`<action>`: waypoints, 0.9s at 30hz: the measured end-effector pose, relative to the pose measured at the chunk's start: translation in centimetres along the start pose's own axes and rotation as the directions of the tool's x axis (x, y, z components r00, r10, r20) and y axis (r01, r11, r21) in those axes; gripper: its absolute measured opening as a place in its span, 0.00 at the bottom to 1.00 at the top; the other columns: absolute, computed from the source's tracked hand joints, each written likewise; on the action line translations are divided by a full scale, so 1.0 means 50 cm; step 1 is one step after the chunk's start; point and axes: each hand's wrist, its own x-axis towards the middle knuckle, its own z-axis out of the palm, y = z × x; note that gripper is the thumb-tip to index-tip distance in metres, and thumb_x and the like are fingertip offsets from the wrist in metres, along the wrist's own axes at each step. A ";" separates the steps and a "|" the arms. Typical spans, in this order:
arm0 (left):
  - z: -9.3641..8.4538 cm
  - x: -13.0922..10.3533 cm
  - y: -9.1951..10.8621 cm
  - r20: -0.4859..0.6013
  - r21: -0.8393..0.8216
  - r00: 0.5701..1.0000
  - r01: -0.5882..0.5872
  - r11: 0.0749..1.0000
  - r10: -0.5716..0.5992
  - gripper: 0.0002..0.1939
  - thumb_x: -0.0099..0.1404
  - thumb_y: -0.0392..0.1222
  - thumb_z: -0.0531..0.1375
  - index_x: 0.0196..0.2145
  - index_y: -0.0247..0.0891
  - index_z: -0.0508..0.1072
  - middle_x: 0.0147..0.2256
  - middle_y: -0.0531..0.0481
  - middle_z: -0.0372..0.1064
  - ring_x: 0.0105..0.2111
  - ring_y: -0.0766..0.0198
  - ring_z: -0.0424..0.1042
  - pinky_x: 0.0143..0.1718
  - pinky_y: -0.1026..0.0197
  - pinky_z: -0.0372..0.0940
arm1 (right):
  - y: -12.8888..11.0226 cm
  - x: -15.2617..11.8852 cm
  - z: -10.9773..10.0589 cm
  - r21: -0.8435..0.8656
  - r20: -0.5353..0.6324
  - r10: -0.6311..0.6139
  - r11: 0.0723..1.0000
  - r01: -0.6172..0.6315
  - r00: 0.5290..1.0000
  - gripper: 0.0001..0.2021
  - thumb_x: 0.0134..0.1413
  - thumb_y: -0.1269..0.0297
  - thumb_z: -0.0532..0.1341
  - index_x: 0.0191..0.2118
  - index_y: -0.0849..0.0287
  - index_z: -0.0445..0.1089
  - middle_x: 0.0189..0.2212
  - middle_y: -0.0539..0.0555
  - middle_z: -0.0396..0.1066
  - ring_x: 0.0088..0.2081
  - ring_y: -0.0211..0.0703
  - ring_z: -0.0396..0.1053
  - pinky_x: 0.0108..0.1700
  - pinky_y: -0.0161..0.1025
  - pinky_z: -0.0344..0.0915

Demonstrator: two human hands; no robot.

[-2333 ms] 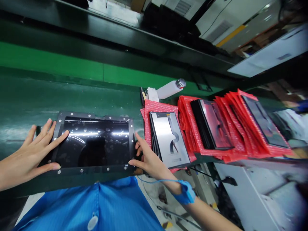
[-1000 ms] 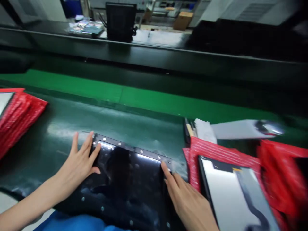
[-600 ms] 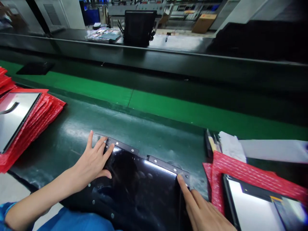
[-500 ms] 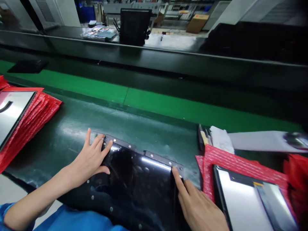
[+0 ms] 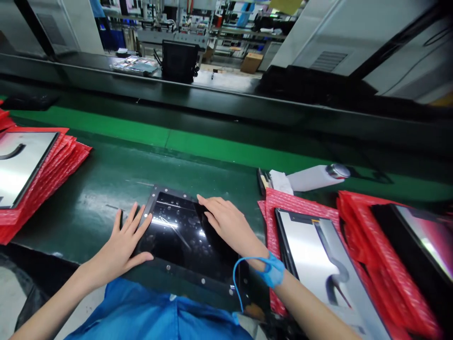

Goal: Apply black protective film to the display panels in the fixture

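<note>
A glossy black display panel lies on the green bench mat in front of me, showing light reflections and smudges. Around it is a dark flat frame dotted with small silvery discs. My left hand rests with fingers spread on the frame's left edge, its thumb over the near-left corner. At the far edge, my right hand touches the panel with fingertips, fingers stretched out and thumb bent under. A blue wrist strap with a cord circles my right wrist. My right forearm covers part of the panel's right side.
Red bubble-wrap sleeves with a silvery screen are stacked at left. Another silvery screen lies on red sleeves at right. Behind it are a white bottle and white cloth. A dark monitor stands beyond the belt.
My right hand has shifted from the panel's far-right corner leftward along the far edge. My left hand stays at the left edge. The view has tilted up and turned right.
</note>
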 end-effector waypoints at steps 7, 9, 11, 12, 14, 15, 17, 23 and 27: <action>0.039 -0.008 0.008 -0.108 -0.092 0.989 0.095 0.991 -0.105 0.43 0.71 0.57 0.53 0.72 0.42 0.32 0.71 0.36 0.38 0.71 0.40 0.31 0.64 0.25 0.37 | 0.040 0.043 0.003 0.486 0.110 0.145 0.855 -0.181 0.983 0.18 0.55 0.73 0.57 0.53 0.59 0.70 0.41 0.55 0.74 0.46 0.47 0.69 0.53 0.49 0.65; 0.048 -0.007 0.005 -0.118 -0.221 0.985 0.099 0.970 -0.128 0.40 0.71 0.54 0.53 0.71 0.43 0.36 0.71 0.37 0.36 0.71 0.41 0.29 0.65 0.27 0.37 | 0.043 0.054 -0.023 0.580 0.192 0.111 0.789 -0.205 0.975 0.21 0.55 0.70 0.59 0.55 0.59 0.68 0.41 0.54 0.72 0.43 0.44 0.70 0.49 0.46 0.67; 0.050 -0.004 0.006 -0.170 -0.380 0.973 0.083 0.921 -0.158 0.32 0.71 0.50 0.55 0.68 0.46 0.49 0.72 0.40 0.34 0.71 0.42 0.26 0.66 0.28 0.36 | 0.034 0.059 -0.058 0.623 0.237 0.069 0.755 -0.206 0.969 0.22 0.55 0.68 0.60 0.57 0.58 0.67 0.41 0.54 0.71 0.38 0.41 0.69 0.44 0.42 0.69; 0.049 -0.001 0.009 -0.212 -0.469 0.960 0.067 0.881 -0.185 0.27 0.71 0.49 0.56 0.65 0.47 0.55 0.72 0.41 0.36 0.71 0.42 0.27 0.67 0.30 0.37 | 0.026 0.060 -0.079 0.627 0.243 0.051 0.754 -0.197 0.969 0.21 0.56 0.67 0.60 0.56 0.57 0.67 0.41 0.54 0.71 0.37 0.40 0.69 0.42 0.41 0.69; 0.039 0.013 0.020 -0.239 -0.660 0.939 0.031 0.751 -0.249 0.18 0.71 0.48 0.57 0.57 0.47 0.63 0.69 0.42 0.47 0.71 0.44 0.40 0.67 0.36 0.45 | 0.005 0.058 -0.123 0.606 0.214 0.027 0.780 -0.154 0.977 0.18 0.57 0.66 0.60 0.54 0.55 0.69 0.44 0.54 0.71 0.36 0.40 0.69 0.41 0.40 0.69; 0.030 0.025 0.026 -0.221 -0.749 0.935 0.018 0.662 -0.276 0.14 0.71 0.47 0.56 0.53 0.46 0.65 0.65 0.42 0.57 0.67 0.47 0.52 0.64 0.42 0.54 | -0.007 0.055 -0.145 0.585 0.174 0.023 0.802 -0.122 0.985 0.16 0.59 0.65 0.59 0.52 0.54 0.70 0.45 0.55 0.71 0.38 0.41 0.70 0.42 0.41 0.70; 0.003 0.065 0.033 -0.210 -0.868 0.920 -0.019 0.496 -0.331 0.09 0.72 0.48 0.54 0.47 0.45 0.67 0.50 0.45 0.70 0.51 0.56 0.70 0.51 0.55 0.66 | -0.030 0.046 -0.186 0.521 0.024 0.033 0.853 -0.041 0.999 0.14 0.62 0.63 0.58 0.52 0.52 0.71 0.49 0.55 0.71 0.44 0.43 0.71 0.47 0.43 0.69; -0.111 0.310 -0.090 -0.444 -0.831 0.786 -0.182 0.526 -0.429 0.16 0.67 0.57 0.58 0.42 0.42 0.65 0.35 0.52 0.67 0.34 0.65 0.68 0.38 0.63 0.67 | -0.070 -0.033 -0.246 0.226 -0.599 0.199 0.971 -0.074 0.776 0.25 0.65 0.61 0.58 0.66 0.48 0.57 0.62 0.56 0.63 0.61 0.50 0.62 0.63 0.52 0.59; -0.164 0.481 -0.251 -0.481 -0.752 0.775 -0.124 0.647 -0.410 0.19 0.71 0.56 0.53 0.48 0.38 0.65 0.35 0.51 0.68 0.30 0.67 0.68 0.33 0.62 0.67 | -0.013 -0.179 -0.218 0.153 -0.554 0.365 0.928 -0.340 0.748 0.28 0.65 0.57 0.57 0.68 0.51 0.53 0.64 0.58 0.60 0.64 0.53 0.59 0.65 0.52 0.58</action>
